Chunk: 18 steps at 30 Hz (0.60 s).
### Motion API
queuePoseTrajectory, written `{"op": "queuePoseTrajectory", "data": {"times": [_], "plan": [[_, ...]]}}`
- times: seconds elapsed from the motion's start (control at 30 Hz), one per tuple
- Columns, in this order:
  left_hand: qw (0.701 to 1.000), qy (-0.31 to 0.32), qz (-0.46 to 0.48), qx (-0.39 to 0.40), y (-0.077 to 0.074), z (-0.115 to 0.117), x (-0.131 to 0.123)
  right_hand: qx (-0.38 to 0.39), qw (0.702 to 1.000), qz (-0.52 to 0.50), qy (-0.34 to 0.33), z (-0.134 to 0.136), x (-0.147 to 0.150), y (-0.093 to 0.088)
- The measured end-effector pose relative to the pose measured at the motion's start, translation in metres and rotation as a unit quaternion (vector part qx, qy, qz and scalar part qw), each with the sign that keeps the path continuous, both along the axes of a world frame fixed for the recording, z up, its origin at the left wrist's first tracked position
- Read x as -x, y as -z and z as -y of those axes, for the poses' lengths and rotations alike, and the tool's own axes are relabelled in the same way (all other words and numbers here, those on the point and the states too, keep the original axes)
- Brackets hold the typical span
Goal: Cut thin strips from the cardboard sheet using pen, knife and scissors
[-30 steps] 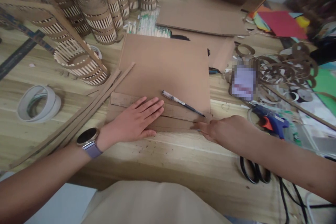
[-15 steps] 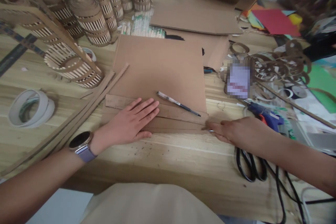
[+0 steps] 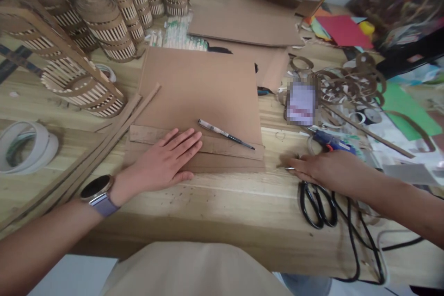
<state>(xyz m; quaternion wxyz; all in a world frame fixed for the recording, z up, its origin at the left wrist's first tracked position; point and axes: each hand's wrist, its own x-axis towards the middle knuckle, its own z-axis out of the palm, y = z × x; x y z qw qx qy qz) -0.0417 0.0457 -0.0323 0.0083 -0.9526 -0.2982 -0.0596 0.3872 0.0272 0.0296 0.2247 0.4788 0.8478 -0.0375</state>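
Note:
My left hand (image 3: 173,155) lies flat, fingers spread, on a narrow cardboard strip (image 3: 231,147) on top of a cardboard sheet (image 3: 197,88). A capped-looking pen (image 3: 225,134) rests across the sheet and strip, just beyond my left fingertips. To the right of the sheet, my right hand (image 3: 322,171) is closed in a pinch, with a small shiny metal tip (image 3: 289,168) poking out of the fingers. The rest of that object is hidden in the hand. Black-handled scissors (image 3: 317,206) lie just below my right hand, and a blue glue gun (image 3: 333,142) lies just above it.
Stick-and-cardboard cylinders (image 3: 106,27) crowd the back left. Long cardboard strips (image 3: 93,162) and tape rolls (image 3: 27,147) lie at left. A phone (image 3: 301,101), curled strips (image 3: 350,81) and black cables (image 3: 354,240) occupy the right. More cardboard (image 3: 246,18) lies behind.
My right hand has moved right, off the sheet's lower right corner, keeping its pinch. My left hand stays pressed in the same place. The whole view has shifted slightly.

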Motion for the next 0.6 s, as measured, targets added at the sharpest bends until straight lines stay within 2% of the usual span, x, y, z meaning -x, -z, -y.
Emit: {"op": "queuePoseTrajectory", "data": {"times": [0.1,0.17,0.27,0.4,0.5,0.6], "plan": [[1.000,0.002,0.004,-0.011,0.001,0.000,-0.002,0.056,0.998,0.005,-0.006,-0.004,0.013,-0.015],[1.000,0.001,0.009,-0.012,0.001,0.000,-0.007,0.054,0.998,0.007,0.009,-0.005,0.027,-0.021],[1.000,-0.002,0.016,-0.001,0.001,0.000,-0.019,0.040,0.999,0.014,0.004,-0.005,0.057,-0.023],[0.999,0.002,0.031,0.042,-0.003,-0.002,-0.028,0.032,0.999,-0.003,-0.039,-0.007,0.113,-0.018],[0.993,0.012,0.084,0.079,-0.008,-0.007,-0.020,0.037,0.996,-0.028,-0.070,-0.013,0.152,-0.015],[0.989,-0.027,0.126,0.072,-0.011,-0.013,-0.001,0.038,0.995,-0.019,-0.087,-0.018,0.178,-0.015]]}}
